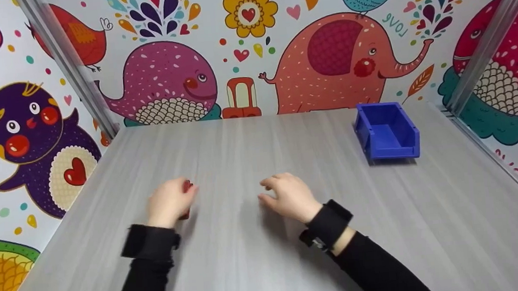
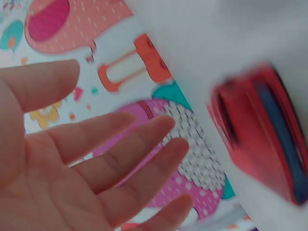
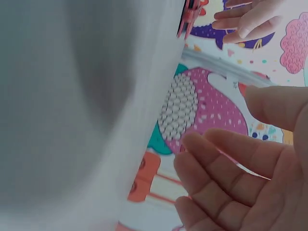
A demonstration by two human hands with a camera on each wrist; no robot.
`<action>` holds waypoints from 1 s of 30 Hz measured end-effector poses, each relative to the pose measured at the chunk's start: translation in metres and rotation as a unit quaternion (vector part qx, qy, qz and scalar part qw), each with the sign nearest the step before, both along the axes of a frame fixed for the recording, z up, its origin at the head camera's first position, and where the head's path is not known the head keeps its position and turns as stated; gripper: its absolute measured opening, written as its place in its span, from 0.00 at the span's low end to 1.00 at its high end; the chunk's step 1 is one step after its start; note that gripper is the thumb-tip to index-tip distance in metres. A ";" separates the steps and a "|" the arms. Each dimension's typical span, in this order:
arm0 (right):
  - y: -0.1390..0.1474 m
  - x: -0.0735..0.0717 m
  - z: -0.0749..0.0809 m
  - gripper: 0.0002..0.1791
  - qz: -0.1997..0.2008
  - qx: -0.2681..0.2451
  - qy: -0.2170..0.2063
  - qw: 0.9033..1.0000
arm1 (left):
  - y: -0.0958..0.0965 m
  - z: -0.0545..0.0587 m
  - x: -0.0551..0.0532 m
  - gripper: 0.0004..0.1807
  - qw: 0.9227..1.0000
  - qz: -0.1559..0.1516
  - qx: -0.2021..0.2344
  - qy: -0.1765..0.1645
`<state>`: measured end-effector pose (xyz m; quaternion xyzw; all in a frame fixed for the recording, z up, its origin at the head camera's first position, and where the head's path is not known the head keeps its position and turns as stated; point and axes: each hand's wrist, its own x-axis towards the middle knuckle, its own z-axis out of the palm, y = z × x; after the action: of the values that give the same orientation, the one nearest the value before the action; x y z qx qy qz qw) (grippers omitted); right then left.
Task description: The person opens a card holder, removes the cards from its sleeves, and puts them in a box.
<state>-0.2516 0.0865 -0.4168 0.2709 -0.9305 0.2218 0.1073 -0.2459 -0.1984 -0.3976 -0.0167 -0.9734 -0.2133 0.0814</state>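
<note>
A small red thing (image 1: 187, 186), mostly hidden behind my left hand (image 1: 168, 201) in the head view, lies on the table just to the right of the palm. The left wrist view shows it as a boxy red wallet-like item (image 2: 250, 127) with dark edges and a blue strip, blurred. My left fingers (image 2: 139, 168) are spread and hold nothing, a gap apart from it. Across from it, my right hand (image 1: 289, 196) hovers over the table with relaxed, slightly bent fingers (image 3: 216, 185) and nothing in them.
A blue plastic bin (image 1: 390, 149), with a low front, stands at the back right of the grey table (image 1: 250, 259). Printed cartoon walls (image 1: 250, 47) enclose the back and sides, with metal posts (image 1: 74, 68) at the corners.
</note>
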 end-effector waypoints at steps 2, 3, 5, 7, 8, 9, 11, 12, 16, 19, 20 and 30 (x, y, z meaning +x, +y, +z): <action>-0.011 -0.001 0.001 0.17 0.008 -0.002 -0.002 1.000 | -0.014 0.003 0.001 0.22 1.000 0.010 0.009 -0.024; -0.016 -0.001 0.001 0.16 0.012 -0.004 -0.003 1.000 | -0.020 0.004 0.001 0.23 0.999 0.016 0.014 -0.033; -0.027 -0.002 0.001 0.15 0.018 -0.006 -0.008 1.000 | -0.030 0.005 0.002 0.26 0.998 0.025 0.019 -0.051; -0.036 -0.003 0.000 0.14 0.021 -0.004 -0.015 1.000 | -0.039 0.005 0.002 0.26 0.997 0.034 0.023 -0.064; -0.041 -0.003 -0.001 0.13 0.022 -0.002 -0.020 1.000 | -0.042 0.004 0.002 0.26 0.997 0.038 0.024 -0.067; -0.046 -0.003 -0.002 0.13 0.022 0.001 -0.026 0.999 | -0.045 0.003 0.002 0.26 0.996 0.041 0.024 -0.072; -0.054 -0.004 -0.004 0.13 0.021 0.008 -0.035 0.999 | -0.051 0.001 0.001 0.26 0.995 0.048 0.024 -0.082; -0.059 -0.004 -0.004 0.13 0.021 0.011 -0.038 0.999 | -0.053 0.000 0.001 0.26 0.995 0.051 0.022 -0.087; -0.074 -0.004 -0.008 0.12 0.024 0.021 -0.041 0.999 | -0.059 -0.004 0.001 0.26 0.992 0.063 0.021 -0.108; -0.084 -0.003 -0.010 0.12 0.028 0.026 -0.041 0.998 | -0.061 -0.006 0.000 0.26 0.990 0.070 0.019 -0.119; -0.088 -0.003 -0.010 0.11 0.029 0.027 -0.043 0.998 | -0.061 -0.007 0.000 0.26 0.990 0.072 0.018 -0.122; -0.123 -0.005 -0.010 0.09 0.039 0.044 -0.054 0.997 | -0.060 -0.008 -0.002 0.19 0.986 0.082 0.009 -0.143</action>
<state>-0.2570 -0.0365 -0.4266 0.2992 -0.9325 0.1989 0.0362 -0.2483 -0.2580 -0.4057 0.0946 -0.9711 -0.2152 -0.0412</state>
